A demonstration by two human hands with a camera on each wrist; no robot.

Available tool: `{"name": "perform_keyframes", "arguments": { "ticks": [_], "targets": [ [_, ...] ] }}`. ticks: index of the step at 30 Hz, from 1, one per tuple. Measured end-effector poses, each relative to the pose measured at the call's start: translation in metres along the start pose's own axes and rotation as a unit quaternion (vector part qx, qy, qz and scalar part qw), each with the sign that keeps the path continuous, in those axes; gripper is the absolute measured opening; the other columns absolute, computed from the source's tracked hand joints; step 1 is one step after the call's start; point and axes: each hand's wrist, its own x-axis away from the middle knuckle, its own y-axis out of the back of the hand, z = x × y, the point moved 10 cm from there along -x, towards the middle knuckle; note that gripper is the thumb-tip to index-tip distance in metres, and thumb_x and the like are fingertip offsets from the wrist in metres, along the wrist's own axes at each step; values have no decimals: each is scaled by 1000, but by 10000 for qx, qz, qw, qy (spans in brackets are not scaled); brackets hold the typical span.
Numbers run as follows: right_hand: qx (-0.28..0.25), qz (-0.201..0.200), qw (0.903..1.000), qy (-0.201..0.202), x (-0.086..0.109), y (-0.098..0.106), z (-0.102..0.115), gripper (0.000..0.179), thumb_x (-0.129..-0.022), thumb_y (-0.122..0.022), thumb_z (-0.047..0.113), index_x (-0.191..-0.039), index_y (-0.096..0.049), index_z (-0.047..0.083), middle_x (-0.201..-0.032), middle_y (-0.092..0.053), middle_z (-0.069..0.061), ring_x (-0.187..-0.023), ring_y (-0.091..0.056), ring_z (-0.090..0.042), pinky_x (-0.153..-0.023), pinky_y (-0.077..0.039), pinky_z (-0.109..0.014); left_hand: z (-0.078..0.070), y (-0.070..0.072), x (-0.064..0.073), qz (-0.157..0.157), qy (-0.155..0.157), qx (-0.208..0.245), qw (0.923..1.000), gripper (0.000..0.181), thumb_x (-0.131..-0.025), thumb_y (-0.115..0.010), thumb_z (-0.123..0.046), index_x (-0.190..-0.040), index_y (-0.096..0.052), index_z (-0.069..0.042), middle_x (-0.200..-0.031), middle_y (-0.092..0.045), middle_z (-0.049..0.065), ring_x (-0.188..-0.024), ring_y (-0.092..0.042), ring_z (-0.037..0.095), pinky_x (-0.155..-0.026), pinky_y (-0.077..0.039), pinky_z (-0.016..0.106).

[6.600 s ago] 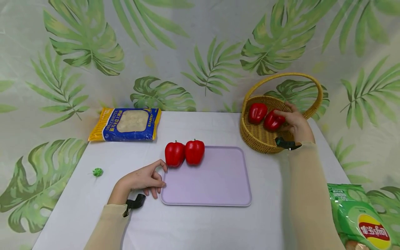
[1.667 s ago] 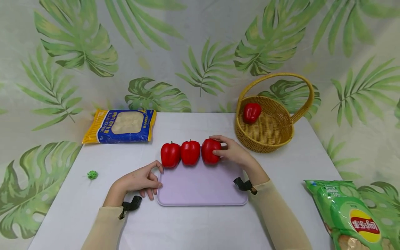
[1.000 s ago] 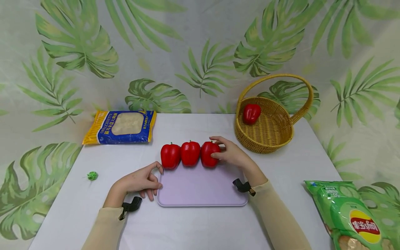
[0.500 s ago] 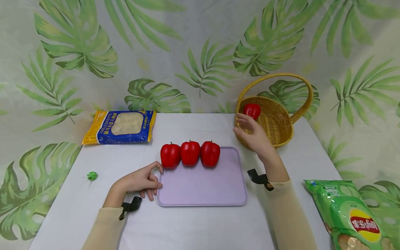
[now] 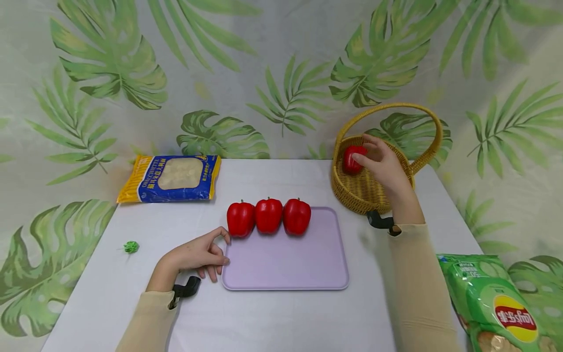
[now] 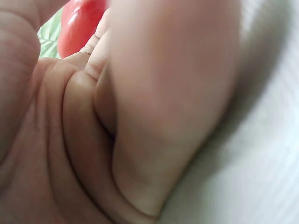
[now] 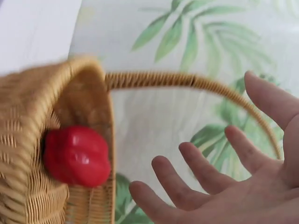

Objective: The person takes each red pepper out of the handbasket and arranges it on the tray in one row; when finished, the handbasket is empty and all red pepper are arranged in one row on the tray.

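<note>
My left hand (image 5: pixel 195 254) stays at the left side of a pale purple tray (image 5: pixel 286 264), with bent index finger and thumb on its rim; the left wrist view shows mostly blurred skin. Along the tray's far edge stand three red bell peppers (image 5: pixel 268 216) in a row, stems up. My right hand (image 5: pixel 383 164) is over the wicker basket (image 5: pixel 365 198), fingers spread and holding nothing. Beside its fingertips a red bell pepper (image 7: pixel 77 156) lies inside the basket. The right wrist view shows a gap between that pepper and the fingers.
A blue and yellow pasta bag (image 5: pixel 171 179) lies at the back left. Nearer on the left is a small green bit (image 5: pixel 131 247). A green chip bag (image 5: pixel 497 298) sits at the right edge. The basket's tall handle (image 5: pixel 433 134) arches around the right hand's working space.
A third bell pepper went from the basket onto the tray, and my right hand let go of it. That hand then moved back right to the basket. My left hand stayed put.
</note>
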Motion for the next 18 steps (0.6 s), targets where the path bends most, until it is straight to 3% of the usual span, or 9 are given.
{"name": "perform_keyframes", "arguments": {
  "ticks": [9, 18],
  "targets": [
    [391, -114, 9986, -331, -43, 24, -17, 85, -102, -70, 35, -170, -20, 25, -177, -13, -19, -164, -11, -45, -128, -20, -68, 1, 0, 0, -6, 22, -21, 10000, 48, -99, -75, -23, -133, -43, -12, -79, -75, 8, -65, -78, 26, -49, -53, 25],
    [411, -39, 9979, -507, -70, 32, -39, 91, -101, -72, 34, -171, -15, 20, -178, -7, -22, -164, -8, -47, -130, -17, -67, 1, 0, -2, 48, -12, 0, 10000, 48, -100, -74, -23, -133, -42, -12, -79, -76, 8, -64, -78, 27, -49, -53, 24]
  ]
}}
